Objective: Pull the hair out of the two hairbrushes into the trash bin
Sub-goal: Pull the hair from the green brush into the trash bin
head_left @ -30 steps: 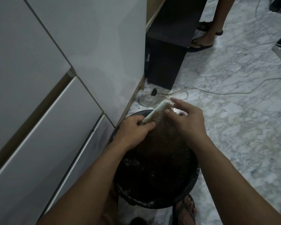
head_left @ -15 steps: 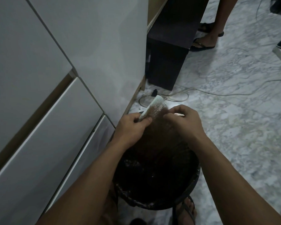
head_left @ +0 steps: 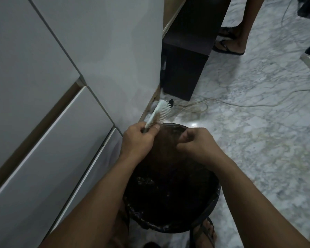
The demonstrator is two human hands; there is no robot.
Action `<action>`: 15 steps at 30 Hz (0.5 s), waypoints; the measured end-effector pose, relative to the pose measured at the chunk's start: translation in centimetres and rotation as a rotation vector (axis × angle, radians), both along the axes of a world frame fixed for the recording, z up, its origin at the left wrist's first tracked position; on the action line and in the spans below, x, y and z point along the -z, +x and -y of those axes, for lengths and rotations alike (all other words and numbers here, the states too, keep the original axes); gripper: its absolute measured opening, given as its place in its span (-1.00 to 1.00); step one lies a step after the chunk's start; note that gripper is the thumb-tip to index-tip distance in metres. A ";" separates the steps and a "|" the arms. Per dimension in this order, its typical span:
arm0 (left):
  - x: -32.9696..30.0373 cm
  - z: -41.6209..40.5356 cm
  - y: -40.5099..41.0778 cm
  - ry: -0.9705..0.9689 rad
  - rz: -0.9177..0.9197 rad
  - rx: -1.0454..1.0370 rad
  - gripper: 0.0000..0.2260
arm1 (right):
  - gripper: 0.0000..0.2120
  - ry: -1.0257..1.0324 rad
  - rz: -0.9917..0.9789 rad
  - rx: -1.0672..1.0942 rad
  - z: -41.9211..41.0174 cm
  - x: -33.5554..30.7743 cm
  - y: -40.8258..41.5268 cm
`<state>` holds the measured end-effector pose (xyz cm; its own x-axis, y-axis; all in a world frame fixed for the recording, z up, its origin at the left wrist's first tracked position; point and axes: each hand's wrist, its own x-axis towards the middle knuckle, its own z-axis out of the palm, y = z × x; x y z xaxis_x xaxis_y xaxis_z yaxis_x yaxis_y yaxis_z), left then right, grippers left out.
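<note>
My left hand (head_left: pixel 139 138) grips the handle of a white hairbrush (head_left: pixel 160 111), which points up and away with its bristles facing right. My right hand (head_left: pixel 195 143) hovers over the black trash bin (head_left: pixel 213 210) with fingers and thumb pinched together; brown hair (head_left: pixel 166 145) hangs between the two hands above the bin's dark inside. A black liner covers the bin rim. Only one hairbrush is in view.
White cabinet fronts (head_left: pixel 48 122) fill the left. A dark brown cabinet (head_left: pixel 184 65) stands behind the bin, with white cables (head_left: pixel 240 104) across the marble floor. Another person's sandalled feet (head_left: pixel 229 45) are at the top right. My own sandalled foot (head_left: pixel 204 233) is beside the bin.
My right hand left the bristles and moved down and right, pulling hair away over the bin. The left hand tilted the brush more upright.
</note>
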<state>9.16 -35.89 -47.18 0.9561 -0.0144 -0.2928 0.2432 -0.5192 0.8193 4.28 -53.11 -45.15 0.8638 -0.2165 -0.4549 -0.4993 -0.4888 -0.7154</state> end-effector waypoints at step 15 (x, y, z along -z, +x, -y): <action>0.4 0.6 -0.3 -0.152 -0.027 0.147 -0.68 | -0.78 0.020 0.132 -0.040 -0.7 0.3 0.2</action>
